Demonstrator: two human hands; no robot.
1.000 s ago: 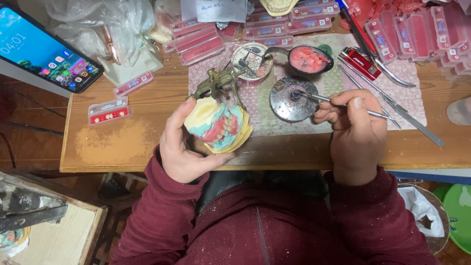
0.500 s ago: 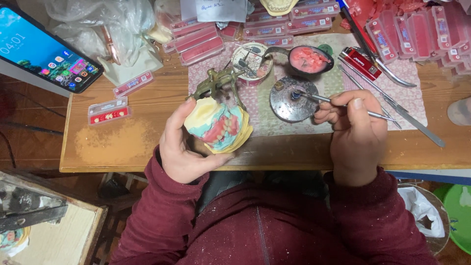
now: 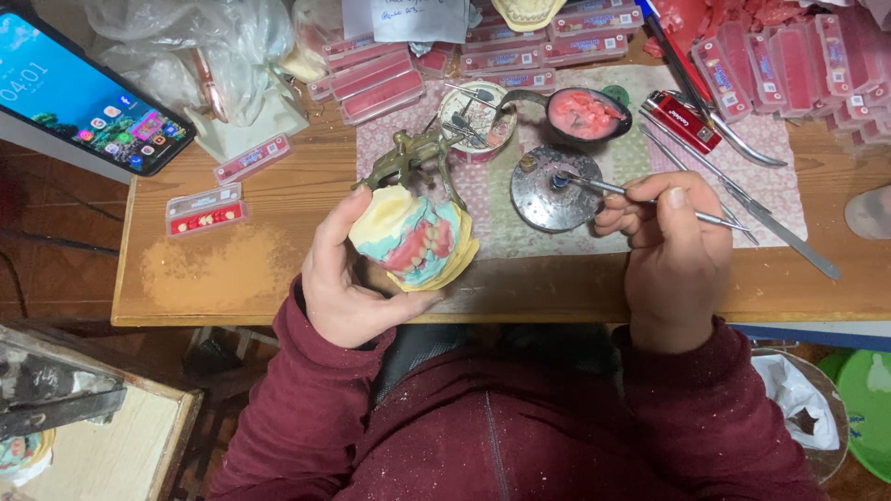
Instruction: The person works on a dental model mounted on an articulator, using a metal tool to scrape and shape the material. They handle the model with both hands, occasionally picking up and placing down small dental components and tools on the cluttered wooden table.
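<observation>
Head view, near to far. My left hand (image 3: 348,278) is clenched around a dental model (image 3: 415,243), a plaster cast with pink wax gums and a row of teeth, mounted on a brass-coloured articulator (image 3: 408,158); I hold it just above the near edge of the wooden table (image 3: 232,278). My right hand (image 3: 673,255) pinches a thin metal instrument (image 3: 650,197) like a pen, its tip resting in the round metal burner (image 3: 554,188) on the patterned cloth (image 3: 613,232). Beyond stand a bowl of pink wax (image 3: 587,115) and rows of pink tooth cards (image 3: 371,83). A phone (image 3: 79,97) lies far left.
</observation>
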